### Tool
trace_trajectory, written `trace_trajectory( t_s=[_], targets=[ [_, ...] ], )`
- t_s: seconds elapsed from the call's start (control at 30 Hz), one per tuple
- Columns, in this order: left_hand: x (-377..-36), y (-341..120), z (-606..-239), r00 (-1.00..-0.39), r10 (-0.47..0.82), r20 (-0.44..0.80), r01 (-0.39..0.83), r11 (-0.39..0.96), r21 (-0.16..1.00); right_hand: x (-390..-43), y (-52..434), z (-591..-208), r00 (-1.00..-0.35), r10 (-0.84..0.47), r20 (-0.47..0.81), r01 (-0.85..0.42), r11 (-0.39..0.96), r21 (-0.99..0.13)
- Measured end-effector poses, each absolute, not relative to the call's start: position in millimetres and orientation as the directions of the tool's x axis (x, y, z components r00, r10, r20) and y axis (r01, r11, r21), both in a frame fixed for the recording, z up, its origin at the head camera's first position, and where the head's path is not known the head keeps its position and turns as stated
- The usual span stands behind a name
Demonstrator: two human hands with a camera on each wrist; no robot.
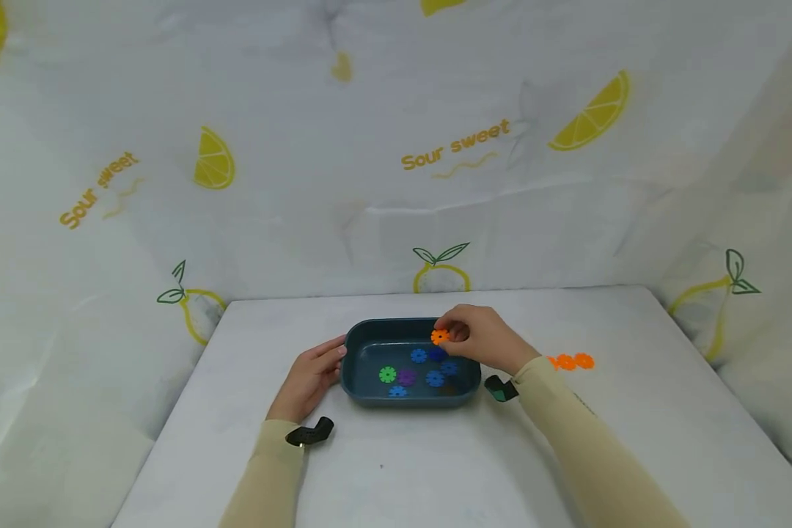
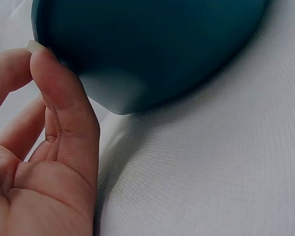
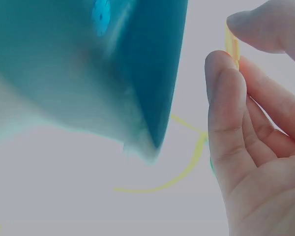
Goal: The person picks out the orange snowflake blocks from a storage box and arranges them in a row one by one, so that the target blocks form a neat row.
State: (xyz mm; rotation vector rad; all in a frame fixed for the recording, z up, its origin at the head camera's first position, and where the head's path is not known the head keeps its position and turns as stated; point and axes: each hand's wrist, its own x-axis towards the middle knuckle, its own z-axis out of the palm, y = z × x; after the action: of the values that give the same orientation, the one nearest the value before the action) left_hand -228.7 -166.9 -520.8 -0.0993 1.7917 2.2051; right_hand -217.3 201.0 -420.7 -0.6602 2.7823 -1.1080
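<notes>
A dark teal tray [image 1: 402, 402] with rounded corners sits on the white table. My left hand [image 1: 310, 381] holds its left end; in the left wrist view, the thumb and fingers pinch the tray wall [image 2: 152, 54]. Over the tray's back right part, my right hand [image 1: 487, 339] pinches an orange notched plastic disc [image 1: 439, 336] between thumb and fingers. The right wrist view shows this disc [image 3: 232, 46] edge-on at the fingertips. Inside the tray lie a green disc [image 1: 387, 375], a purple disc [image 1: 406, 378], several blue discs [image 1: 434, 378] and a dark brown one.
To the right of the tray, orange discs [image 1: 566, 361] lie in a row on the table [image 1: 383, 469], partly behind the right sleeve [image 1: 567, 422]. A white cloth [image 1: 343, 220] with lemon prints hangs behind the table and at both sides.
</notes>
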Motion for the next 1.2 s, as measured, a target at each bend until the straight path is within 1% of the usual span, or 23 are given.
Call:
trace_trajectory(
  t_s=[0.33,0.5,0.7,0.8,0.9,1.07,1.2],
  targets=[
    [-230.1,-171.7,-524.7,-0.952,0.196,-0.236,-0.271,-0.179,0.946,-195.4,263.0,-430.8,-0.954,-0.253,0.16,-0.293,0.675,-0.677],
    [-229.5,-170.1,-523.6,-0.951,0.191,-0.242,-0.275,-0.174,0.945,-187.1,293.1,-434.2,-0.972,-0.185,0.144,-0.232,0.683,-0.692],
    [-229.9,-168.9,-522.6,-0.95,0.193,-0.247,-0.28,-0.168,0.945,-174.9,329.7,-444.5,-0.993,-0.079,0.09,-0.119,0.703,-0.701],
    [-229.0,-169.0,-522.9,-0.95,0.189,-0.249,-0.28,-0.161,0.946,-169.8,347.9,-450.0,-0.997,-0.027,0.068,-0.067,0.715,-0.696],
    [-228.0,-168.6,-523.3,-0.952,0.183,-0.246,-0.276,-0.162,0.947,-165.6,364.0,-454.6,-0.997,0.014,0.075,-0.042,0.724,-0.688],
    [-228.4,-167.6,-523.9,-0.95,0.187,-0.248,-0.28,-0.17,0.945,-160.2,384.9,-462.1,-0.993,0.049,0.107,-0.034,0.748,-0.662],
    [-228.6,-167.2,-524.7,-0.95,0.182,-0.255,-0.286,-0.175,0.942,-158.4,395.4,-465.4,-0.992,0.058,0.108,-0.025,0.768,-0.64]
  ],
)
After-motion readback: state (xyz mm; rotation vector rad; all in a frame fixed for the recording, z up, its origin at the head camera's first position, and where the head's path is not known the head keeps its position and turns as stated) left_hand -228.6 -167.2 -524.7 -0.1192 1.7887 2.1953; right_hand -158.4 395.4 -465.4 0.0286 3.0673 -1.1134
